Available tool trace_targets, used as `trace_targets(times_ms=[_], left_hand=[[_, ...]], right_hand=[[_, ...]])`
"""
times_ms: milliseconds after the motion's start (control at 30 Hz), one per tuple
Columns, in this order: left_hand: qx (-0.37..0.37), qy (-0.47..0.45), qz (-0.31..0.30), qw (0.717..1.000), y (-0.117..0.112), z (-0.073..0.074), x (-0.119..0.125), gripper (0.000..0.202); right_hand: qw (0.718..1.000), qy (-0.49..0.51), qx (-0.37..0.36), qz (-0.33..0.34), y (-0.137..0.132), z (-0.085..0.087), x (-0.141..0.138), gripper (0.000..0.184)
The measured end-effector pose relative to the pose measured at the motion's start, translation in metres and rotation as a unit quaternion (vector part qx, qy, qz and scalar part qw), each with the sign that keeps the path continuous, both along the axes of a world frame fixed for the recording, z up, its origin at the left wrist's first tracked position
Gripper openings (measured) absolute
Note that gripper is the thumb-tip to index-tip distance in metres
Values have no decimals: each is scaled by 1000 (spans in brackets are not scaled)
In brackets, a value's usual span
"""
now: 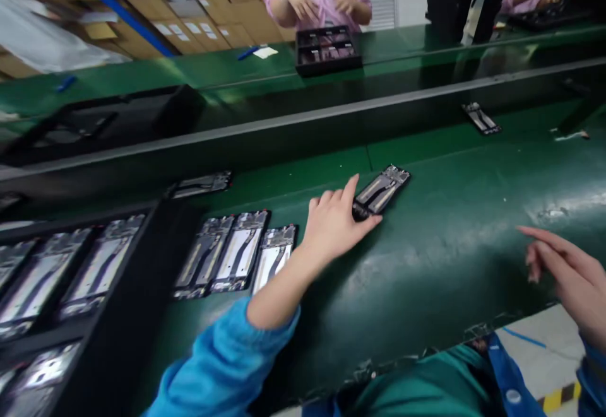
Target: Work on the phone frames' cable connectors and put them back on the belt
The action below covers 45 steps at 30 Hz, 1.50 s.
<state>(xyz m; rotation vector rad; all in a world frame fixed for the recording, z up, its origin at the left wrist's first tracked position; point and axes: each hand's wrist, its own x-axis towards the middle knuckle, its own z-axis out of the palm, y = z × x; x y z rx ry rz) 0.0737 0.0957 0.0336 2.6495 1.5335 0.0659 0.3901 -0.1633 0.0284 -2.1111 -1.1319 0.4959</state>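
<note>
My left hand (334,218) reaches over the green work surface (426,284), thumb and fingers closed around the near end of an opened smartphone (384,188). Its inner board and a dark flex cable face up, and it lies at a slant. My right hand (565,269) hovers above the surface at the right, index finger stretched out and other fingers partly curled, with nothing visible in it. Left of my left forearm lie three similar opened phones: one (203,256), a second (240,250) and a third (276,253) partly behind my forearm.
A black tray (137,278) with several opened phones stands at the left. Farther back lie another phone (201,183) and one at the right (481,118). A raised metal rail (284,117) crosses behind. Across it, a person in pink works at a black box (329,64).
</note>
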Motion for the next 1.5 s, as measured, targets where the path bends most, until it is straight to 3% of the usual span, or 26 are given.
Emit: trace_targets(times_ms=[33,100,167,233,300,400,567,700,867,1000,1133,1300,1500], left_hand=[[-3,24,-8,1000,-23,-1,-9,94],[-37,34,-51,997,-61,-3,-22,97],[-108,-9,-125,986,-83,-5,-29,89],[-151,-69,-180,970,-87,-7,-29,66],[-141,-111,-206,962,-79,-10,-26,52],[-111,-122,-244,956,-60,-18,-17,61],[-83,-119,-309,940,-46,-28,-9,66],[-45,-139,-286,947,-41,-26,-5,77],[-99,-164,-348,918,-28,-27,14,68],[-68,-154,-242,956,-39,-27,15,52],[-37,-133,-142,980,-71,-28,-9,42],[-66,-137,-147,977,-87,-25,-28,40],[-168,-149,-155,962,-71,-7,-40,56]], right_hand=[[998,42,-21,45,25,4,-11,43],[987,35,-71,141,72,7,-32,38],[963,-5,-152,224,110,6,-52,37],[942,-55,-182,276,137,5,-72,43],[930,-63,-171,318,157,5,-88,42],[932,-7,-115,344,175,1,-95,40],[960,90,-19,265,177,-17,-66,45],[956,124,-42,264,166,-20,-47,48],[953,165,-52,249,161,-10,-46,51],[956,186,-49,222,161,-6,-47,53],[957,184,-52,218,158,-5,-50,45],[959,130,-70,241,157,1,-58,32],[953,90,-57,282,148,11,-61,25]])
